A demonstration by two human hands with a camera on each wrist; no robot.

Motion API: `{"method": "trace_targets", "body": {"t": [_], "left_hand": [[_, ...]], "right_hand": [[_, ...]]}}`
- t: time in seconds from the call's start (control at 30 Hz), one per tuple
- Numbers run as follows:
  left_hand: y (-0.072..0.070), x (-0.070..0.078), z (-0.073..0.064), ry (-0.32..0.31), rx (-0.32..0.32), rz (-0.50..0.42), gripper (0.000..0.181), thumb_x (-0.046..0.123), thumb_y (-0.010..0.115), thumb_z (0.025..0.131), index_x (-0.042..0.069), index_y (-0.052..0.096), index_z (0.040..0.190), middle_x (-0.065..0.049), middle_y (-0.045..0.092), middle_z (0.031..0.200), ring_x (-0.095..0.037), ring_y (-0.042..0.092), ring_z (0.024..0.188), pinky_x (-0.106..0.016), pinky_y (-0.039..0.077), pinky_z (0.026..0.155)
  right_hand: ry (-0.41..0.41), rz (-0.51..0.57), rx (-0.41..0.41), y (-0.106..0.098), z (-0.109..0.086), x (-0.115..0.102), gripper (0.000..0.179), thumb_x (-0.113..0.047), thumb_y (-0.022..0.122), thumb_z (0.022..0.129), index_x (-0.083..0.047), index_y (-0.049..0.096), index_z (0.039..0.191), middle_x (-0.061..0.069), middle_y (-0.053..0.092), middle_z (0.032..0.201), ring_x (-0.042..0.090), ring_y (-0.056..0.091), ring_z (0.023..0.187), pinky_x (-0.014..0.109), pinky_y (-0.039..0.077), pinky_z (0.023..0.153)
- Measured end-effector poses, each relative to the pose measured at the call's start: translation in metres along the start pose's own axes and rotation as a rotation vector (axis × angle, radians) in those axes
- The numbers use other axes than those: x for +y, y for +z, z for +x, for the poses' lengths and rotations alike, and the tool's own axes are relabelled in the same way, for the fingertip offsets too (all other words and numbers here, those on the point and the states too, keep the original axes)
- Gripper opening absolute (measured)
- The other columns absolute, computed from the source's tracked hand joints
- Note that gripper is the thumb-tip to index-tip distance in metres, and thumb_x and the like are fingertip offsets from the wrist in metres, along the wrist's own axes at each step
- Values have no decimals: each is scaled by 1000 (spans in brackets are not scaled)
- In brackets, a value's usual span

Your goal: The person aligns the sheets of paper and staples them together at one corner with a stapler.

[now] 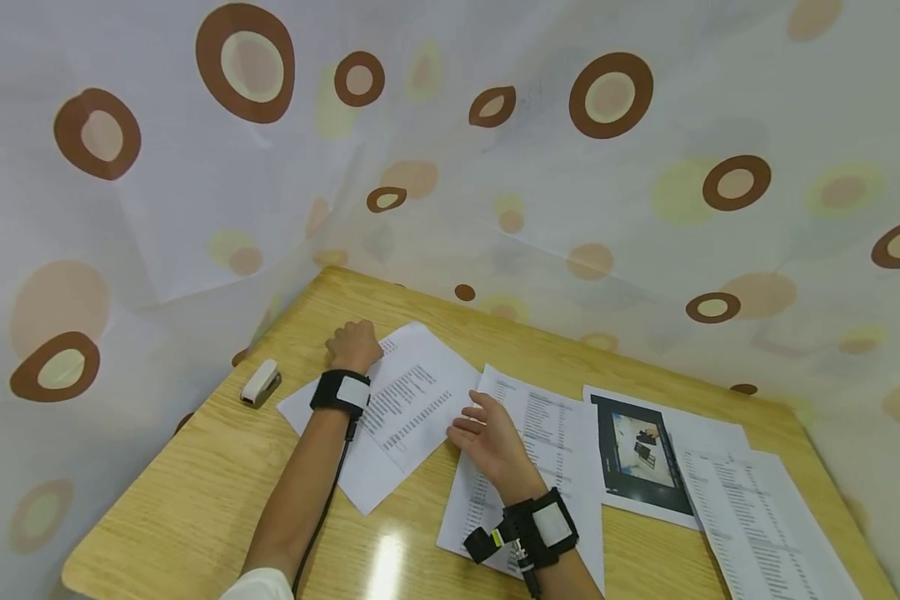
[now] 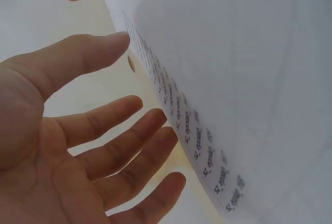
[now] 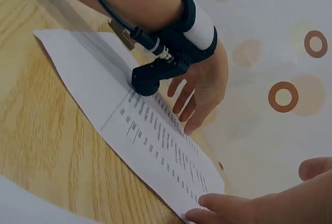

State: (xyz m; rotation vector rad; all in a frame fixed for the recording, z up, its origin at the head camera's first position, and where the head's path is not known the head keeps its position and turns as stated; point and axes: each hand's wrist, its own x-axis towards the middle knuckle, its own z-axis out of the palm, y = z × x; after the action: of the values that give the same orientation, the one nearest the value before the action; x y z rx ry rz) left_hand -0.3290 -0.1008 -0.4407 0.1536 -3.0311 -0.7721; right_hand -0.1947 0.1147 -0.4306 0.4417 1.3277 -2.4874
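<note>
A printed sheet [image 1: 363, 471] lies askew at the left of the wooden table. My left hand [image 1: 355, 346] is over its upper left edge. In the left wrist view the left hand's fingers [image 2: 129, 156] are loosely bent and spread along the edge of the sheet, with the thumb apart and nothing gripped. My right hand [image 1: 491, 442] hovers by the sheet's right side, above a second printed sheet [image 1: 585, 533]. In the right wrist view its fingertips [image 3: 212, 203] overlap the first sheet's near corner, the thumb held away from them.
A small white and grey stapler [image 1: 260, 383] stands at the table's left. To the right lie a sheet with a dark-framed picture [image 1: 641, 454] and an overlapping sheet of printed text [image 1: 765, 517]. A patterned curtain [image 1: 540, 192] closes off the back and sides.
</note>
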Motion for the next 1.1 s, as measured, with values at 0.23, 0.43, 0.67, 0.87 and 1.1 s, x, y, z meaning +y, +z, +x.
{"method": "trace_targets", "body": {"t": [0.23, 0.43, 0.67, 0.87, 1.1], "left_hand": [[1, -2, 1, 12, 5, 9, 15, 4, 56, 94, -4, 67, 96, -28, 62, 109, -44, 59, 104, -60, 44, 88], [3, -3, -1, 4, 3, 22, 16, 2, 56, 94, -5, 68, 99, -28, 62, 110, -44, 59, 104, -61, 43, 89], [4, -2, -1, 7, 2, 13, 17, 2, 56, 93, -5, 68, 101, -27, 62, 110, -43, 59, 104, -61, 43, 89], [1, -1, -3, 3, 19, 14, 17, 1, 55, 94, -5, 68, 102, -27, 62, 109, -42, 60, 102, -60, 42, 90], [3, 0, 0, 0, 41, 23, 20, 1, 54, 94, -6, 70, 103, -27, 62, 107, -42, 60, 102, -60, 43, 88]], "right_hand": [[45, 100, -19, 4, -1, 1, 80, -22, 43, 106, 14, -15, 149, 38, -6, 156, 47, 1, 147, 47, 13, 117], [88, 166, -31, 4, 1, 5, 77, -22, 40, 107, 13, -14, 149, 36, -6, 157, 46, 1, 147, 47, 13, 117], [75, 168, -17, 7, 4, 7, 77, -22, 40, 107, 14, -14, 149, 36, -5, 158, 46, 1, 148, 46, 12, 118], [74, 148, -20, 11, -6, 6, 77, -22, 38, 107, 13, -16, 149, 36, -10, 157, 46, -3, 147, 46, 10, 118], [90, 177, -39, 10, -15, 8, 76, -22, 36, 108, 13, -18, 149, 37, -10, 157, 46, -3, 147, 46, 10, 118]]}}
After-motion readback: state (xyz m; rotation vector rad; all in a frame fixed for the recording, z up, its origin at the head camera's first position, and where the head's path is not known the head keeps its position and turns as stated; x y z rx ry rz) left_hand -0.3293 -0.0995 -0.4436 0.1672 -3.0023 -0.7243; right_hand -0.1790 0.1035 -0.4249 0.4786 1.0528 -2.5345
